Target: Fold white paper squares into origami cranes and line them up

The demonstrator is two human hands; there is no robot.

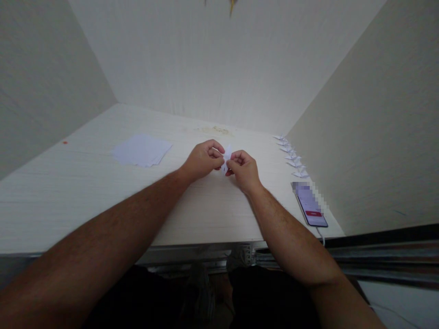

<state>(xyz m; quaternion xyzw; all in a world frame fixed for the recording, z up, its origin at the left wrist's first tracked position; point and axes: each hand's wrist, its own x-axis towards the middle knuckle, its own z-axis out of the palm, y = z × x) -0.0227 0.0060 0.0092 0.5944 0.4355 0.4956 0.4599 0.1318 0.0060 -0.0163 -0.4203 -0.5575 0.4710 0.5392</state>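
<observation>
White paper (pixel 227 153) pinched in both left hand (pixel 205 159) and right hand (pixel 244 171) over the middle of the table (pixel 206 214), with sheets (pixel 142 149) piled to the left, a phone (pixel 310 206) at the near right and folded papers (pixel 294 163) lined up beyond it.

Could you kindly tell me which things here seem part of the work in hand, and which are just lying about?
Seemingly part of the work:
small white paper piece, held between left hand and right hand
loose white sheets
row of folded paper pieces

Apparently just lying about:
phone
white cable at its near end
</observation>
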